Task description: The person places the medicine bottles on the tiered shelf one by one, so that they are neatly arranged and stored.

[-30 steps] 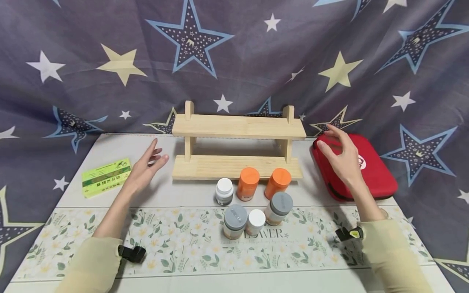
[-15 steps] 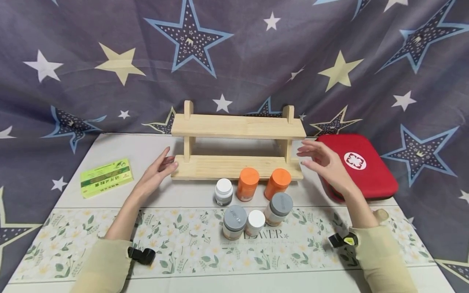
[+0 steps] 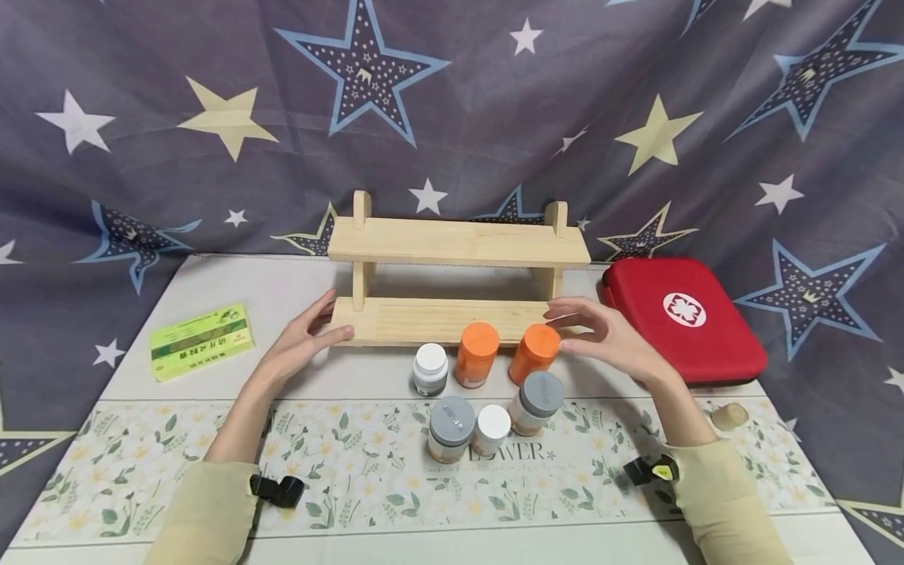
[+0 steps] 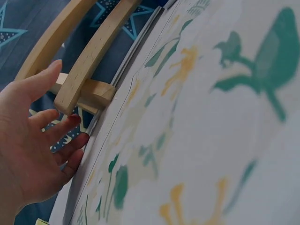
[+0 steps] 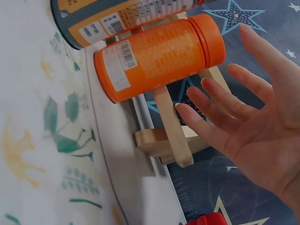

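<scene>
A two-tier wooden shelf stands at the back of the table. My left hand is at the left end of its lower board, thumb and fingers spread on either side of that end. The left wrist view does not settle whether the hand touches the wood. Beside the right-hand orange bottle is my right hand, its fingers extended and apart with nothing between them. Another orange bottle, a white bottle, two grey-lidded jars and a small white-capped bottle stand in front of the shelf.
A red zippered case with a white emblem lies at the right. On the left lies a green-yellow box. A small round-ended wooden piece sits near the right forearm. Behind the table hangs a star-patterned curtain.
My right hand has come left and down from above the red case to beside the orange bottle. The left hand has moved right to the shelf's end. The bottles and shelf stay put.
</scene>
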### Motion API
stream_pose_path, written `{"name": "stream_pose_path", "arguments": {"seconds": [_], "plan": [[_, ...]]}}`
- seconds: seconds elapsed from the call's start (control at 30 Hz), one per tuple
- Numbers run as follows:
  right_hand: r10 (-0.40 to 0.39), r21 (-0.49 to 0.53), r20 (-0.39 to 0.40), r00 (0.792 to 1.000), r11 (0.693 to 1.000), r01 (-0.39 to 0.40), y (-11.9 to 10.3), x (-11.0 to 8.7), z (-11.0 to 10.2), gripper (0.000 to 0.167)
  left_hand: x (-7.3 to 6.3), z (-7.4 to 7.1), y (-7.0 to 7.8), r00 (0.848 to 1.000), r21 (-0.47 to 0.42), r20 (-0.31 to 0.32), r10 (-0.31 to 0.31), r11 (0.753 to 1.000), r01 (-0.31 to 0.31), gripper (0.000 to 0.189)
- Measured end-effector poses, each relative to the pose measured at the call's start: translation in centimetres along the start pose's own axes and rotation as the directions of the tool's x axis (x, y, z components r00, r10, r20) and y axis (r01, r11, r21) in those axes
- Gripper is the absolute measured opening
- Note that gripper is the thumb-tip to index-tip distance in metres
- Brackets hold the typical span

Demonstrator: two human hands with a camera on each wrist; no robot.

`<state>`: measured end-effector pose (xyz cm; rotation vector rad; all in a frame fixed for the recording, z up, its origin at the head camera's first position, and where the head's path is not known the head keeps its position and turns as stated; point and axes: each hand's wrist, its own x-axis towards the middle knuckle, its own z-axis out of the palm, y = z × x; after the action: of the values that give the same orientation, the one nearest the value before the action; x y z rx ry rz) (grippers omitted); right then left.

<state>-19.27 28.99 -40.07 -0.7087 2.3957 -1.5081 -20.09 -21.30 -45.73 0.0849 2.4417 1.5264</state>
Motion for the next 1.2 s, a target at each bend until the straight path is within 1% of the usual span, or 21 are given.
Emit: {"name": "stream_pose_path", "arguments": {"seconds": [0.13,0.27,0.43,0.53,0.63,0.87,1.2], "plan": [[0.022,-0.029,0.019,1.0,0.999,-0.021,0.2,0.2,0.4,0.061,0.2,-0.1,-0.3,1.0,0.012,0.013,0.001,1.0,-0.001,0.099],[0.031,-0.014,0.045,0.999,0.999,-0.03,0.3,0.1,0.7,0.061,0.2,-0.1,-0.4,1.0,0.026,0.03,0.006,1.0,-0.007,0.098],[0.027,0.002,0.088,0.996,1.0,-0.028,0.5,0.1,1.0,0.059,0.1,-0.1,-0.5,0.999,0.017,0.04,0.013,1.0,-0.014,0.097],[0.036,-0.003,0.1,0.994,0.999,-0.036,0.6,0.1,1.1,0.057,0.1,-0.2,-0.6,0.999,0.008,0.044,0.019,1.0,-0.02,0.097],[0.046,-0.004,0.099,0.994,0.999,-0.046,0.6,0.2,1.2,0.056,0.1,-0.4,-0.6,0.999,0.003,0.049,0.019,1.0,-0.019,0.096],[0.031,0.0,0.093,0.995,1.0,-0.031,0.6,0.3,1.3,0.052,0.0,-0.5,-0.7,0.998,0.005,0.057,0.006,1.0,-0.007,0.096],[0.009,-0.051,0.058,0.998,0.999,-0.006,0.4,0.3,1.2,0.049,0.1,-0.4,-0.9,0.999,0.015,0.044,-0.015,1.0,0.015,0.097]]}}
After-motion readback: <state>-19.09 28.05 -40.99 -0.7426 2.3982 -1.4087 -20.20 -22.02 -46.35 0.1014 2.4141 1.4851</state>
